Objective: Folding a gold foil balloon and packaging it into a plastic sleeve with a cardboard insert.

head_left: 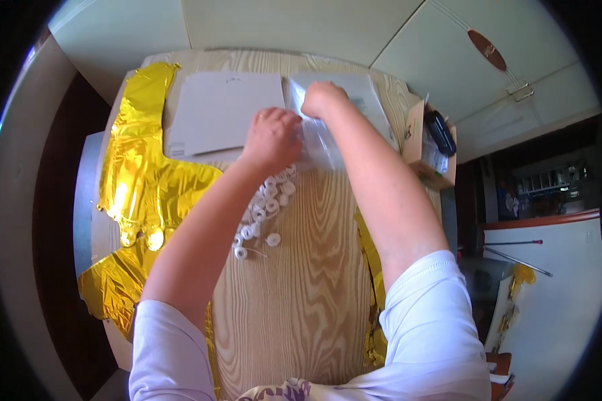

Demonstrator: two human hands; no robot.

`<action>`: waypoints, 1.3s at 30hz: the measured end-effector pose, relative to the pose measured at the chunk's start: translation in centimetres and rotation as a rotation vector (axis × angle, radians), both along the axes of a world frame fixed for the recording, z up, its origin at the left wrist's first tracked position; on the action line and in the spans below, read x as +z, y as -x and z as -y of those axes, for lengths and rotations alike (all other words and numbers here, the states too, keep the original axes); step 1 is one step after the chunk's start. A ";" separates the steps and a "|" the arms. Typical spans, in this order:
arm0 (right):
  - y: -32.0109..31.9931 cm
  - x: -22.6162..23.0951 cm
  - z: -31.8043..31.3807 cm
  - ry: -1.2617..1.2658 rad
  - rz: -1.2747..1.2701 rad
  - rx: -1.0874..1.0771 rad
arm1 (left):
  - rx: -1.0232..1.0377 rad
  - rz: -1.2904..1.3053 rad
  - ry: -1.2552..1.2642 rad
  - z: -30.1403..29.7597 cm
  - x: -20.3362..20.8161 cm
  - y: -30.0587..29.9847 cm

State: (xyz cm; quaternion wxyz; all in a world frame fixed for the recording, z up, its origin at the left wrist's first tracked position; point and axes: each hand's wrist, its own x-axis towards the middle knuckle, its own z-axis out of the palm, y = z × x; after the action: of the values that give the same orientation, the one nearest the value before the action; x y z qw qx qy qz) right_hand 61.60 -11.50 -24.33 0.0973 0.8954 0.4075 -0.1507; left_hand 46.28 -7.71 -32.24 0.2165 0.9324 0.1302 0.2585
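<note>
A clear plastic bag (pixel 322 148) lies at the far middle of the wooden table, its film shiny and creased. My right hand (pixel 324 99) is closed on its upper part, fingertips mostly hidden behind the knuckles. At the bag's left edge, my left hand (pixel 272 137) has its fingers curled onto the film, thumb side toward the right hand. Just nearer than the left hand are several small white ring-shaped rolls (pixel 257 215) in a loose heap, partly behind my left forearm. A stack of pale grey sheets (pixel 224 110) sits left of the bag.
Flat gold foil balloons (pixel 134 167) cover the table's left side, and more gold foil (pixel 374 301) hangs at the right edge. A cardboard box (pixel 417 144) holding a black case (pixel 440 132) stands at the far right. Pale cabinets (pixel 281 25) rise behind the table.
</note>
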 end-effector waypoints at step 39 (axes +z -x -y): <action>-7.6 7.1 6.3 -0.425 -0.050 -0.119 | -0.057 -0.197 -0.080 1.9 0.3 -1.8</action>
State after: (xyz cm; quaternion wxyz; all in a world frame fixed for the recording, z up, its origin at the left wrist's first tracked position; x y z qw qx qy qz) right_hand 69.15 -17.79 -17.26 -0.1128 0.9143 0.3786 -0.0890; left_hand 48.04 -9.58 -31.98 0.1727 0.9645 0.1137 0.1641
